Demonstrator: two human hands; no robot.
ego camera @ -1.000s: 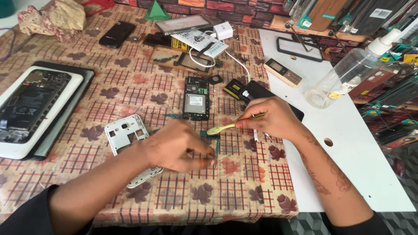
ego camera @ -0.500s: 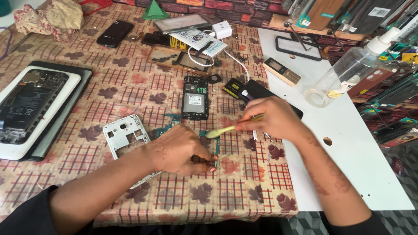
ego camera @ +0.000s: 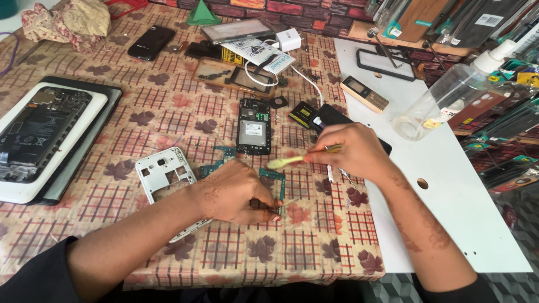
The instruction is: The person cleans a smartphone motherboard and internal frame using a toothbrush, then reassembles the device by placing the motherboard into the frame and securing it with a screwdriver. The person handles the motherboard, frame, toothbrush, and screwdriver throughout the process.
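Soft, even daylight lit the scene brightly. The white board (ego camera: 449, 185) right of the checked tablecloth (ego camera: 168, 112) glared palest. Shadows under the hands were faint. Focus held sharp mid-table; far corners bent and blurred slightly.

A phone repair workshop: an opened black smartphone (ego camera: 254, 127) lies mid-table, a white plastic phone frame (ego camera: 163, 171) nearby, spare phone screens (ego camera: 449, 19) racked far right.
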